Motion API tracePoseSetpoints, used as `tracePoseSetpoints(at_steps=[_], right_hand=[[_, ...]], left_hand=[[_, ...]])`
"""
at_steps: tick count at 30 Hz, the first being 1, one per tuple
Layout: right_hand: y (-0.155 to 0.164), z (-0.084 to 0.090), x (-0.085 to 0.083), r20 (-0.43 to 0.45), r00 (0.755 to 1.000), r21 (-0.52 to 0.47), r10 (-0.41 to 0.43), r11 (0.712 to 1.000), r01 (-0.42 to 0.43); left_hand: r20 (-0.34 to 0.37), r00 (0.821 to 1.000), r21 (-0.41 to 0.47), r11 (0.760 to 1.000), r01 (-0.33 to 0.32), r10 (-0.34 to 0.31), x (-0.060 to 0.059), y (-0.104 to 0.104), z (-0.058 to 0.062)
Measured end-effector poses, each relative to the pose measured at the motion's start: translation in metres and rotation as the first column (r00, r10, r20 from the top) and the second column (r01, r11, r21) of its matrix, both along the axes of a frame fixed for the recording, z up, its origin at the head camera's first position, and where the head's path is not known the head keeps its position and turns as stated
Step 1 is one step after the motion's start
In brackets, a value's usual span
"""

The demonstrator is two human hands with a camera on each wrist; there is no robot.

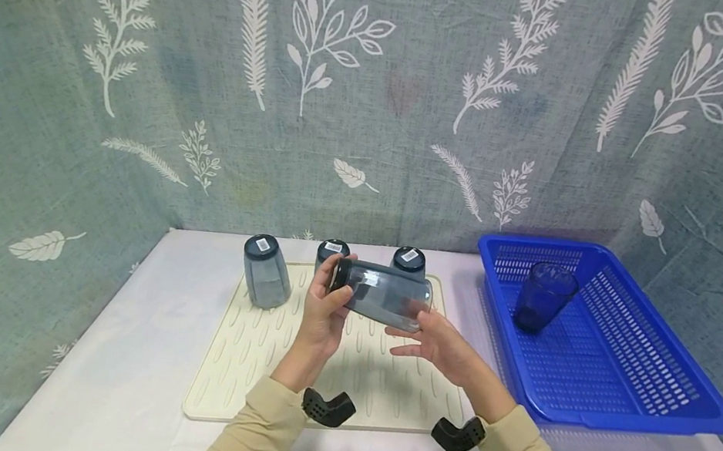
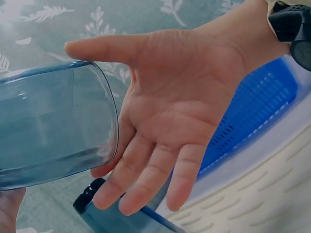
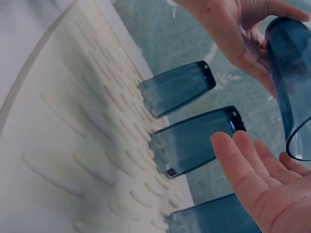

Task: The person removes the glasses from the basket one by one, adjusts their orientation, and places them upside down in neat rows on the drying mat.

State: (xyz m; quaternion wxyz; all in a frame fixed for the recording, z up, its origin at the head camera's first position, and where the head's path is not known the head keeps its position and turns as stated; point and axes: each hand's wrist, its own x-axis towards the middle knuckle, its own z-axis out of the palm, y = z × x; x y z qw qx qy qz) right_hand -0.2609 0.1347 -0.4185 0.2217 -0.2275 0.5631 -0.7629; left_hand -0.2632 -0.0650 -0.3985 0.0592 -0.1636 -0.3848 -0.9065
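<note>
A smoky blue-grey drinking glass (image 1: 387, 292) lies sideways in the air above the cream ridged mat (image 1: 253, 388). My left hand (image 1: 325, 317) grips it round its dark base end. Near the rim is my right hand (image 1: 444, 347), its thumb at the glass edge and its other fingers extended. The left wrist view shows the right palm (image 2: 175, 97) spread beside the rim. Behind the hands, glasses stand upside down: one at the left (image 1: 266, 274), one in the middle (image 1: 333, 248), partly hidden, and one at the right (image 1: 409, 258).
To the right, a blue plastic basket (image 1: 640, 425) with slotted walls holds another glass (image 1: 546, 296), tilted against its inside. A white cloth covers the table (image 1: 126, 346). A patterned grey-green curtain (image 1: 380, 103) hangs behind the table and along both sides.
</note>
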Motion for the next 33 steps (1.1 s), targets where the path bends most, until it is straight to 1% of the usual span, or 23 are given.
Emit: tracePoseSetpoints(at_steps=[6, 12, 19, 24, 28, 33], right_hand=[[0.002, 0.000, -0.002, 0.011, 0.999, 0.071, 0.035, 0.997, -0.036], [0.003, 0.002, -0.002, -0.008, 0.998, 0.131, 0.070, 0.989, -0.068], [0.004, 0.003, -0.003, -0.018, 0.994, 0.179, 0.111, 0.978, -0.106], [0.004, 0.004, -0.003, -0.029, 0.990, 0.201, 0.135, 0.971, -0.126], [0.003, 0.007, -0.003, -0.042, 0.991, 0.241, 0.129, 0.964, -0.116], [0.005, 0.011, -0.004, -0.068, 0.991, 0.288, 0.115, 0.953, -0.091]], left_hand=[[-0.011, 1.000, -0.040, 0.999, 0.009, -0.009, -0.001, -0.004, 0.001], [0.001, 1.000, -0.063, 0.998, 0.022, -0.022, -0.001, -0.009, 0.002], [-0.030, 0.998, -0.119, 0.992, 0.043, -0.047, -0.001, -0.014, 0.005], [-0.034, 0.997, -0.166, 0.984, 0.059, -0.065, -0.001, -0.019, 0.006], [-0.030, 0.997, -0.191, 0.979, 0.066, -0.073, -0.001, -0.023, 0.009], [-0.026, 0.997, -0.239, 0.969, 0.060, -0.068, 0.001, -0.028, 0.013]])
